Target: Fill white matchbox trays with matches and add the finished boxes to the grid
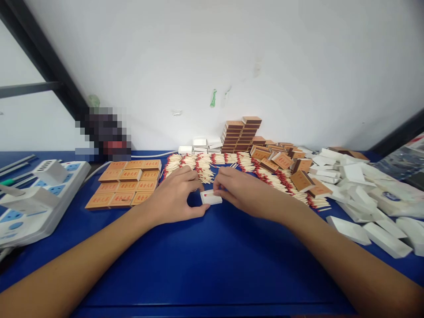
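A small white matchbox tray (213, 200) lies on the blue table between my hands, with a few red match heads showing at its left end. My left hand (179, 194) grips the tray's left end between thumb and fingers. Over the right end, my right hand (238, 190) has its fingers pinched together; what is between them, if anything, is hidden. Just beyond both hands are piles of loose matches (203, 165) with red heads. More matches (274, 180) run off to the right behind my right hand.
Filled-looking orange matchboxes (127, 187) sit in rows at left, beside a white power strip (62, 207). Stacked matchboxes (240, 134) stand against the wall. Loose matchbox sleeves (303, 180) and white trays (351, 227) are heaped at right, near a tissue pack (394, 194).
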A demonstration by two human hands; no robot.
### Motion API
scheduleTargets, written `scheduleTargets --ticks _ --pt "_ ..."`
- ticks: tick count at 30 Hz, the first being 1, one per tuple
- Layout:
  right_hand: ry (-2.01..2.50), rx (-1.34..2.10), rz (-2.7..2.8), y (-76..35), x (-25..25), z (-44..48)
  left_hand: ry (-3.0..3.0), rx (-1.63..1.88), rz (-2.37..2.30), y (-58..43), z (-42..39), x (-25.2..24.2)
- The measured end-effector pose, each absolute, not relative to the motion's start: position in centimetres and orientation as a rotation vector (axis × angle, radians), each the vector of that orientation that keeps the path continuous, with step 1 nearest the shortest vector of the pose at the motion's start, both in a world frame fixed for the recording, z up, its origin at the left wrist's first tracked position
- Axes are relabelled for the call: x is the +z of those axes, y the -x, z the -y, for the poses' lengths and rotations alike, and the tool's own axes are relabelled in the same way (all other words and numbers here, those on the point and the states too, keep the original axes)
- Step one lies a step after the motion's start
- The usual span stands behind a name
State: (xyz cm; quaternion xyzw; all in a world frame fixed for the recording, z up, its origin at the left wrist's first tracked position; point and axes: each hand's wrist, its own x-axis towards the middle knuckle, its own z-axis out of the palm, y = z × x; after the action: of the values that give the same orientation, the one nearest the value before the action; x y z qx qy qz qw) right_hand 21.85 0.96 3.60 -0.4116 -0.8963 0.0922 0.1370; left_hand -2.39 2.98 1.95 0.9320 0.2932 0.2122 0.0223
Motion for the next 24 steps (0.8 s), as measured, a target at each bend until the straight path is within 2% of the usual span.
scheduleTargets --ticks 6,9,15,24 --pt "1.181 0.296 2.638 -21.4 3.2 -0.5 -2.904 0.673 -0.895 2.5 -3.2 2.0" --pt "1.199 0.348 2.512 -21.8 3.2 -1.4 -2.899 0.672 -0.870 2.5 -3.2 2.0" --pt "1.426 0.244 2.227 -21.8 1.3 -3.5 -2.878 0.635 -0.768 2.2 -2.4 2.2" --pt "1.483 0.225 2.333 -21.4 -0.3 -4.1 -2.906 0.618 -0.775 2.2 -2.4 2.2"
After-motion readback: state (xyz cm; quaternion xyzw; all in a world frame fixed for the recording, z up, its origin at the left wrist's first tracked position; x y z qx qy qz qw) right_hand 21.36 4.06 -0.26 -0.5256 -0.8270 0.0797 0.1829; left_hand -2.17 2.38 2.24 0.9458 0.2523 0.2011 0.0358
